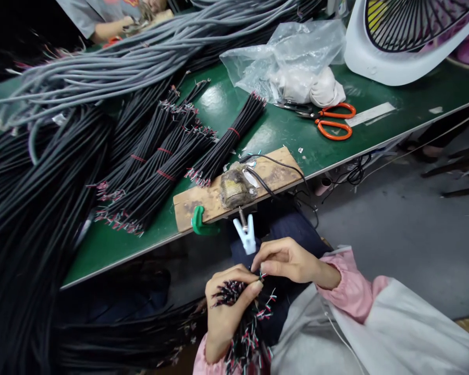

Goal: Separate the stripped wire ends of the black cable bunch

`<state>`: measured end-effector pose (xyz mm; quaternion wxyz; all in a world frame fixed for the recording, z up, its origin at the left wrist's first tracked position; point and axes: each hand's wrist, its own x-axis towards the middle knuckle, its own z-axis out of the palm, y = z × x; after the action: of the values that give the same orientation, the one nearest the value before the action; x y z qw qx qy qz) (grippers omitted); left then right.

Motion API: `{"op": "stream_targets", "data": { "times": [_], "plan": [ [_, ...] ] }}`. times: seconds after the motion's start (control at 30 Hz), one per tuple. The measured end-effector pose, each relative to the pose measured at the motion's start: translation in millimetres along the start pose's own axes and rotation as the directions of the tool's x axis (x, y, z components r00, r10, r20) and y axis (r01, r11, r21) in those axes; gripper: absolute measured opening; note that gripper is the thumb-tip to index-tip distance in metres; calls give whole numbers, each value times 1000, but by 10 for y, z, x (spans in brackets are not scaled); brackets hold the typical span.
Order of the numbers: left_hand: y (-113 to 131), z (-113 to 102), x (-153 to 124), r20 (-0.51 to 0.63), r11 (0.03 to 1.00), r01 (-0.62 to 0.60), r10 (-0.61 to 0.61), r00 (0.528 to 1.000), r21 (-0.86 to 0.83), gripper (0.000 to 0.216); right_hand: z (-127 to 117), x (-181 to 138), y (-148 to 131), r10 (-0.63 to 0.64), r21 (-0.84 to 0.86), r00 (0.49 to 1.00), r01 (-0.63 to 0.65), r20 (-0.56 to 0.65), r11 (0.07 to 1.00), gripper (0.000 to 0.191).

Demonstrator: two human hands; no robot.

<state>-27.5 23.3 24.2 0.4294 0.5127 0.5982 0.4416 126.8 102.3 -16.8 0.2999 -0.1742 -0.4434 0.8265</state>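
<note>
My left hand (225,307) is closed around a bunch of black cables with stripped red, white and green wire ends (250,323), held in my lap. My right hand (287,259) pinches at the wire ends at the top of that bunch, just below a white plastic clip (247,233). The clip sticks out from a small motor-like device (235,188) fixed on a wooden board (273,172), which a green clamp (200,221) holds to the table edge.
Bundles of black cables tied with red bands (160,156) lie on the green table (281,130), with long grey and black cables (101,67) behind. Orange scissors (332,121), a plastic bag (293,62) and a white fan (406,36) sit at right. Another person's arm (109,26) shows at the top.
</note>
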Motion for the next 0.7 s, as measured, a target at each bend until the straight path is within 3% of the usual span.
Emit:
{"op": "stream_targets", "data": {
  "times": [0.3, 0.4, 0.57, 0.7],
  "plan": [
    [-77, 53, -114, -13, 995, 52, -53, 999, -84, 15, -7, -65, 40, 37, -30, 999, -36, 30, 999, 19],
    [-165, 63, -171, -3, 971, 95, -98, 995, -218, 15, 7, -73, 41, -20, -41, 996, 24, 86, 999, 18],
    [-324, 151, -292, 62, 740, 226, -243, 968, -634, 9, 63, -92, 43, -225, -285, 967, 250, 116, 925, 14],
    [-352, 194, -305, 113, 620, 257, -262, 959, -741, 13, 106, -113, 37, -354, -446, 927, 372, 127, 814, 11]
  ]
}}
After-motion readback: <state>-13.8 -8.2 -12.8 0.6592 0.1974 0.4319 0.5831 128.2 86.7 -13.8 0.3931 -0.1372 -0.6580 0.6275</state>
